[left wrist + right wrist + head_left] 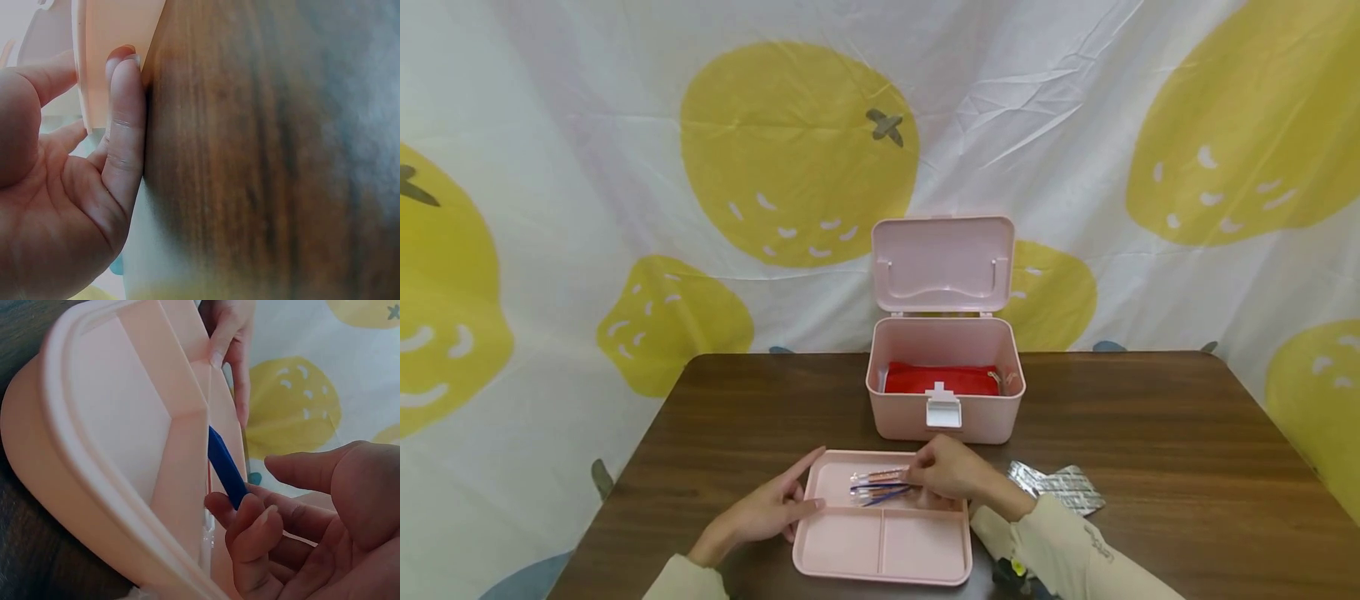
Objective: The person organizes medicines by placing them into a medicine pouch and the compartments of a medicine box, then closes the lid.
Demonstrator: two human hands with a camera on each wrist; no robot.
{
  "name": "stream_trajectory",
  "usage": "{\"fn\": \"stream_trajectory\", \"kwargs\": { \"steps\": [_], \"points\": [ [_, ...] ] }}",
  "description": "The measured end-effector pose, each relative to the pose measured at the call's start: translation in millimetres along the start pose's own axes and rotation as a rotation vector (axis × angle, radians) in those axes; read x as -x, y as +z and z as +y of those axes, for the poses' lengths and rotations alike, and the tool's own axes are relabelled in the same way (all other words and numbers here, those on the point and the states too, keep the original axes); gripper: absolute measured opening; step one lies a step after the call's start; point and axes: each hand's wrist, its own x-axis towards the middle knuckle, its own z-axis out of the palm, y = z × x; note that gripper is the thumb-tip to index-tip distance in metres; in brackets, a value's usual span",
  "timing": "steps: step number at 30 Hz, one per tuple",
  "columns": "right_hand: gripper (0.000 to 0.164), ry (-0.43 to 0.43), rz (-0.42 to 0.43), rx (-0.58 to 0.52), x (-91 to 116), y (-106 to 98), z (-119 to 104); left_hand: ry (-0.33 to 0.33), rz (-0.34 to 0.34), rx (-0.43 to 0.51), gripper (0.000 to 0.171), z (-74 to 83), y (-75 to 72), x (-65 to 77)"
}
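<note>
A pink divided tray (pixel 842 542) lies on the table in front of the person. The left hand (pixel 767 508) holds its left edge, thumb over the rim and other fingers along the outside; the left wrist view shows fingers against the tray wall (pixel 97 81). Several slim clear-wrapped sticks (pixel 876 489), some blue and some reddish, lie in the tray's long far compartment. Over their right end is the right hand (pixel 951 468), its fingertips touching them. In the right wrist view, a blue stick (pixel 226 465) meets the bent fingers, while the thumb stays apart from it.
Behind the tray stands an open pink first-aid box (pixel 898 421) with a white cross latch (pixel 943 408) and raised lid (pixel 943 267). A red zipped pouch (pixel 925 379) is inside. Silver foil packets (pixel 1067 487) lie right of the tray. A lemon-print curtain (pixel 805 317) hangs behind the table.
</note>
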Motion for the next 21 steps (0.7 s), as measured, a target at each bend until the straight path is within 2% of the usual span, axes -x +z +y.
{"fn": "stream_trajectory", "kwargs": {
  "steps": [11,21],
  "points": [
    [0.02,-0.029,0.002,0.076,9,-12,-2,-0.011,0.006,-0.006,0.08,0.9,-0.2,-0.1],
    [0.016,-0.08,-0.056,-0.011,27,-51,8,-0.017,0.005,-0.009,0.08,1.0,0.0,-0.2]
  ]
}}
